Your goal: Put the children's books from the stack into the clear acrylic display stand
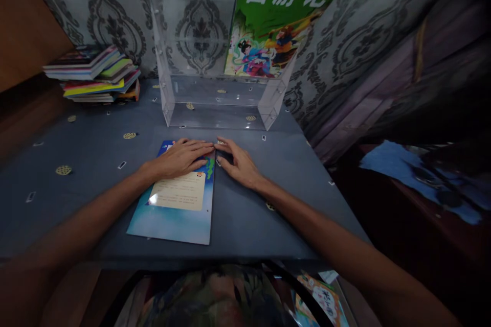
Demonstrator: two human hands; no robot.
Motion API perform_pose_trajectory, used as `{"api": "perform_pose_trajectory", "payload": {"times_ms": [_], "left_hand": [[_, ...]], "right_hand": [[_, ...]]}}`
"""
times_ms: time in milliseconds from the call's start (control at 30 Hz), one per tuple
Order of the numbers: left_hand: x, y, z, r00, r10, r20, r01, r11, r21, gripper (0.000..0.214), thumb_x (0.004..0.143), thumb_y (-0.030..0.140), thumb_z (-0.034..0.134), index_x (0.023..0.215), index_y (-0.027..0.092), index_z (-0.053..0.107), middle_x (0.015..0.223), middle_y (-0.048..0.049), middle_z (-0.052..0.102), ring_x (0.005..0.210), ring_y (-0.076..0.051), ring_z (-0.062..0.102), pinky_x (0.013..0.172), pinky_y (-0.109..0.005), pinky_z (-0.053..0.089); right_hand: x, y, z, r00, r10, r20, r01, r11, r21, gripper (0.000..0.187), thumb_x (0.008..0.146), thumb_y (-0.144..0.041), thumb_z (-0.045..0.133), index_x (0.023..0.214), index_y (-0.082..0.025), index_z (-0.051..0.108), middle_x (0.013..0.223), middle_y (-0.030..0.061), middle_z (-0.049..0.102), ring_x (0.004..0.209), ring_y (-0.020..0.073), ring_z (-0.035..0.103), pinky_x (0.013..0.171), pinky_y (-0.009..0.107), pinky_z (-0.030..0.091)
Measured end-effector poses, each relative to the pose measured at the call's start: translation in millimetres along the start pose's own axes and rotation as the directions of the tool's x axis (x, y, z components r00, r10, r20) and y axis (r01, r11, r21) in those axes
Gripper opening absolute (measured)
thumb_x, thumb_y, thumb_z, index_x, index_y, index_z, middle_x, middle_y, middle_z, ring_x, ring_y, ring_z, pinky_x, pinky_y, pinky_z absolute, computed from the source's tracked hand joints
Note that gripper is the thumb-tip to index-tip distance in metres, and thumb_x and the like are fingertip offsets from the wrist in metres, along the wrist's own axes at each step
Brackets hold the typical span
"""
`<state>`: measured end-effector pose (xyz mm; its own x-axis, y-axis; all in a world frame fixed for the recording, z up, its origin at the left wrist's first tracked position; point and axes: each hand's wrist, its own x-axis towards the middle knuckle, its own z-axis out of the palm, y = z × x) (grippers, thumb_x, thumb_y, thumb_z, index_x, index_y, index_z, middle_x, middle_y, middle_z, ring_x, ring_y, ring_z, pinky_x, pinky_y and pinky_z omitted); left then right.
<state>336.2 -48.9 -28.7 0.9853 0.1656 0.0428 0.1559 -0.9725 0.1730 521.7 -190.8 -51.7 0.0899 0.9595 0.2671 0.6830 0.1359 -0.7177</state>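
A thin blue book (180,219) lies flat near the table's front edge, with a cream text panel showing. Across its upper part rests my left hand (182,158), palm down with the fingers stretched toward the right. My right hand (240,164) is on the table just right of the book, its fingers apart and the fingertips at the book's right edge. Nothing is held in that hand. My left palm hides part of the book's upper picture.
A clear acrylic stand (218,115) rises behind the book, holding a green picture book (276,25) at its upper right. Several books form a stack (99,76) at the back left. The patterned grey tablecloth (95,189) covers the table. Blue cloth (414,179) lies at the right.
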Motion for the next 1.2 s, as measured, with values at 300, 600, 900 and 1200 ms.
{"api": "perform_pose_trajectory", "payload": {"times_ms": [300,600,900,1200], "left_hand": [[6,11,-5.4,0.999,-0.045,0.003,0.045,0.996,0.080,0.048,0.105,0.042,0.031,0.146,0.024,0.048,0.150,-0.0076,0.052,0.132,-0.026,0.049,0.103,-0.041,0.036],[5,16,-3.2,0.997,-0.073,-0.035,0.076,0.994,0.080,0.049,0.104,0.042,0.031,0.143,0.021,0.052,0.144,-0.0092,0.056,0.129,-0.027,0.050,0.105,-0.041,0.036],[4,16,-3.2,0.995,-0.091,-0.033,0.093,0.992,0.079,0.049,0.104,0.043,0.031,0.144,0.022,0.050,0.144,-0.0090,0.056,0.130,-0.026,0.049,0.105,-0.042,0.036],[2,14,-0.5,0.996,-0.076,-0.040,0.080,0.991,0.110,0.051,0.104,0.043,0.029,0.145,0.020,0.048,0.145,-0.0111,0.055,0.130,-0.027,0.049,0.107,-0.043,0.036]], "right_hand": [[-4,8,-9,0.999,-0.036,0.024,0.036,0.999,-0.011,0.051,0.094,-0.027,0.049,0.144,-0.017,0.044,0.128,0.0134,0.069,0.114,0.0247,0.066,0.092,0.045,0.054],[-24,-15,-6,0.979,-0.199,0.032,0.202,0.963,-0.178,0.043,0.098,-0.029,0.047,0.139,-0.019,0.051,0.136,0.0127,0.062,0.130,0.0255,0.054,0.109,0.051,0.043],[-121,-55,-11,0.883,-0.304,0.358,0.416,0.860,-0.296,0.065,0.093,-0.055,0.060,0.145,-0.018,0.046,0.154,0.0183,0.045,0.147,0.0301,0.035,0.117,0.060,0.033],[-137,-62,-2,0.911,-0.253,0.325,0.359,0.874,-0.327,0.055,0.095,-0.040,0.063,0.142,-0.015,0.051,0.153,0.0155,0.048,0.147,0.0277,0.037,0.119,0.051,0.036]]}}
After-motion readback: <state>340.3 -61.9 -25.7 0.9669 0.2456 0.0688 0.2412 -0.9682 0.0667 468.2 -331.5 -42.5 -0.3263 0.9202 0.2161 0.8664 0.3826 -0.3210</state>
